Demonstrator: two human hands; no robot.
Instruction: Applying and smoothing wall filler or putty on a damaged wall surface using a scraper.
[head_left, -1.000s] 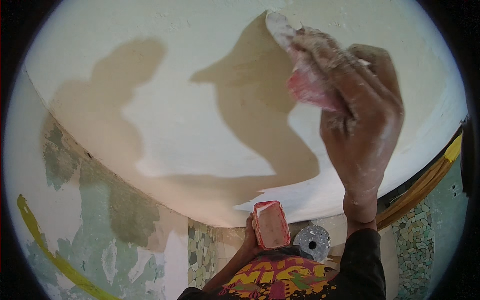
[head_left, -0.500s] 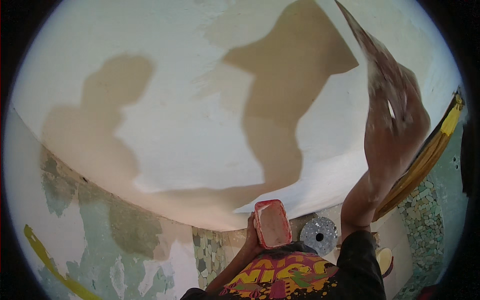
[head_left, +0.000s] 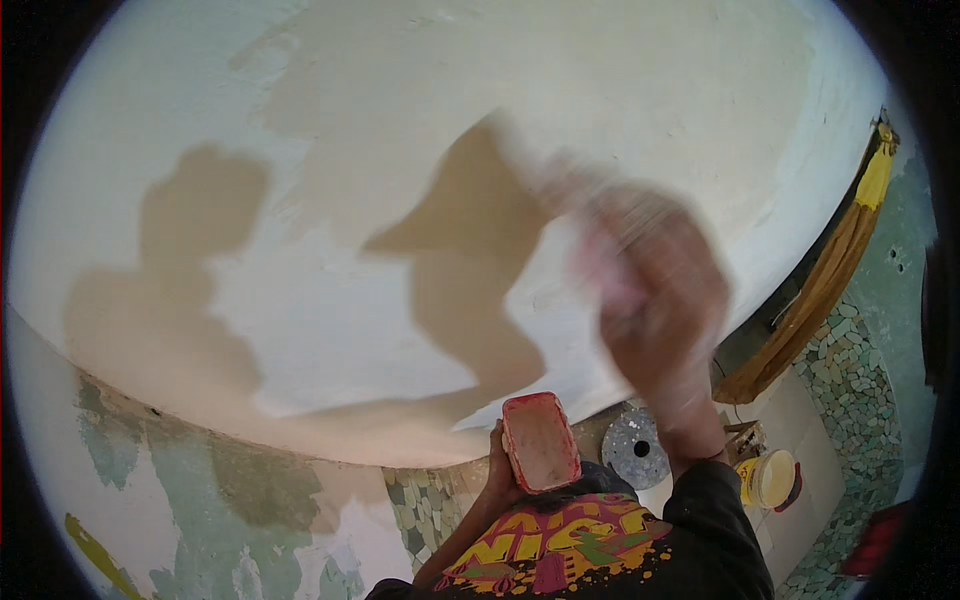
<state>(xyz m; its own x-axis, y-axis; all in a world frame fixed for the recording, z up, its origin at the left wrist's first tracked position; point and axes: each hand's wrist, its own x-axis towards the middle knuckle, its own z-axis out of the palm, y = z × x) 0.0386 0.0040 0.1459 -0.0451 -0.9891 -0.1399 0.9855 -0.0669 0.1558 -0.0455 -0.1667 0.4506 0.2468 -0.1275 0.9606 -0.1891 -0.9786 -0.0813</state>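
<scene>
My right hand [head_left: 668,285] grips a blurred pink tool [head_left: 604,268], my left hand [head_left: 503,476] a tub [head_left: 574,448]; the wall [head_left: 650,90] beyond appears patchily coated, remainder undetermined.

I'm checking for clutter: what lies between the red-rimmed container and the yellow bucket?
In the head view, between the red-rimmed container and the yellow bucket lie the grey speckled disc and the dark right sleeve.
</scene>
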